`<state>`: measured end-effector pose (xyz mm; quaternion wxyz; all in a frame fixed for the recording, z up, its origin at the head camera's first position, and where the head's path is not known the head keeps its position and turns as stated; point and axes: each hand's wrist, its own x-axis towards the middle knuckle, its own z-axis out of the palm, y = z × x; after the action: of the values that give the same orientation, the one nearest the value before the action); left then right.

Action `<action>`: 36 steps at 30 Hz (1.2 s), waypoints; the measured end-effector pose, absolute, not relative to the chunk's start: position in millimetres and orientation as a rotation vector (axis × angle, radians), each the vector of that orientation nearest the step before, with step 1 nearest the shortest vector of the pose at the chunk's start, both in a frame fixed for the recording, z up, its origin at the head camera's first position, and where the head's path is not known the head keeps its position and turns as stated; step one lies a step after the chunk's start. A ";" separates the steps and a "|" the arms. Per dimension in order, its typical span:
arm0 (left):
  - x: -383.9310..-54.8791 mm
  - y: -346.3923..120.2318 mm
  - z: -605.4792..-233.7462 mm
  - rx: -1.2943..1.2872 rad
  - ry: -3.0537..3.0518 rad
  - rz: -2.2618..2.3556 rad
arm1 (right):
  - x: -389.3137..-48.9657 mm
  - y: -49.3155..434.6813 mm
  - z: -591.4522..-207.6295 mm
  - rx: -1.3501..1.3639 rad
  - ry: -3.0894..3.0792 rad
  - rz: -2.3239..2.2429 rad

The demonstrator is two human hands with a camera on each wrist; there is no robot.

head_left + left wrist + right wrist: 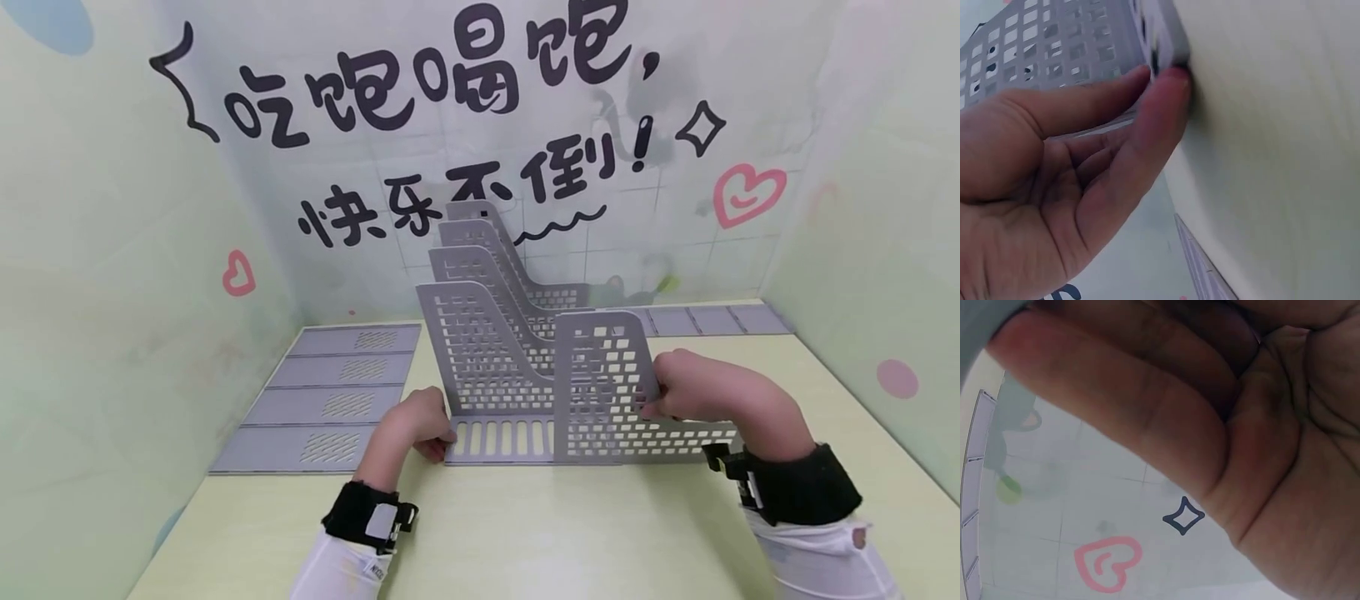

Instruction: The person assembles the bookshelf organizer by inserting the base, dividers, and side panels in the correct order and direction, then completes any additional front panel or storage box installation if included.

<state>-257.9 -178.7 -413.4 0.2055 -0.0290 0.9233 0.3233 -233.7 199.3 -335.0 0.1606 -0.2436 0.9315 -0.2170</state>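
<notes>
A grey slotted base panel [498,442] lies on the table, part of a file rack whose perforated upright dividers [480,333] stand in a row going back. My left hand [416,425] pinches the base's front left corner; in the left wrist view its thumb and finger [1160,112] meet at the edge of the grey plastic. Another perforated divider [603,375] stands upright at the front right, its low end reaching right. My right hand [693,383] grips that divider by its sloping edge. In the right wrist view my fingers [1116,394] fill the upper part and the grip itself is hidden.
Several flat grey panels [322,408] with slotted patches lie in a column on the left of the table [525,533]. More flat panels [705,321] lie in a row at the back right. Printed wall sheets [112,250] enclose the table at the back and sides.
</notes>
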 end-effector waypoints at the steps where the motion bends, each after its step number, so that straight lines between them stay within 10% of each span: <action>1: -258.8 -177.6 -414.1 -0.094 2.565 0.915 | -233.6 198.3 -335.0 -0.696 2.658 -0.622; 36: -264.0 -193.5 -420.1 0.063 2.352 1.157 | -226.1 68.3 -362.6 -0.948 2.667 -0.842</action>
<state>-264.0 -193.5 -420.1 0.2568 0.0232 0.8670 0.4265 -226.1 68.3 -362.6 0.0940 -0.3197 0.8991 -0.2837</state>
